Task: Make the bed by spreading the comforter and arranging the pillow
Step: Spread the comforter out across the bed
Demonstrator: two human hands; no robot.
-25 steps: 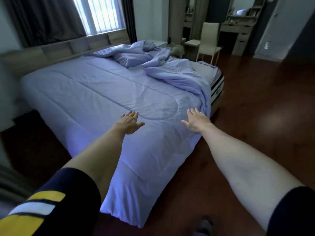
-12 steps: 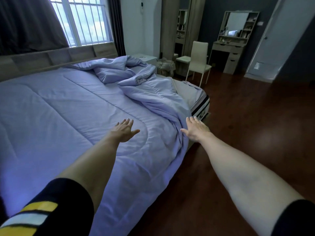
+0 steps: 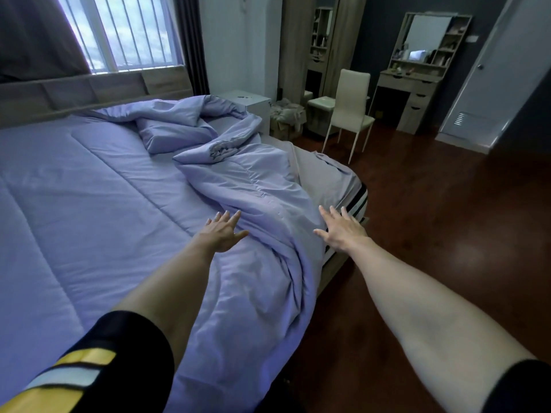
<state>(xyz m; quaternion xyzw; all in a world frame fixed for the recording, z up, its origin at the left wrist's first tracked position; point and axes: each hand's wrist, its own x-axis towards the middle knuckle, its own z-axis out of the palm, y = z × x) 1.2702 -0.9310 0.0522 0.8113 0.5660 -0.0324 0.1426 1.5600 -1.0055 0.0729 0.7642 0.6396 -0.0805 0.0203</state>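
A lilac comforter (image 3: 89, 204) lies flat over the left and middle of the bed. Its right part is bunched into a long crumpled ridge (image 3: 256, 186) running from the headboard end toward me. A lilac pillow (image 3: 173, 135) lies half under the folds near the headboard. My left hand (image 3: 222, 232) reaches forward with fingers spread, just left of the ridge, holding nothing. My right hand (image 3: 343, 231) is stretched out flat over the bed's right edge, beside the ridge. The bare mattress corner (image 3: 328, 180) shows at right.
A wooden headboard (image 3: 89, 90) runs under the window. A white bedside cabinet (image 3: 250, 105), a basket of cloth (image 3: 287, 117), a cream chair (image 3: 348, 108) and a dressing table (image 3: 417, 84) stand beyond the bed. Dark wooden floor (image 3: 447, 219) lies to the right.
My view has moved right along the bed's side and closer to the crumpled part. Both hands stay outstretched and have come near the bunched ridge.
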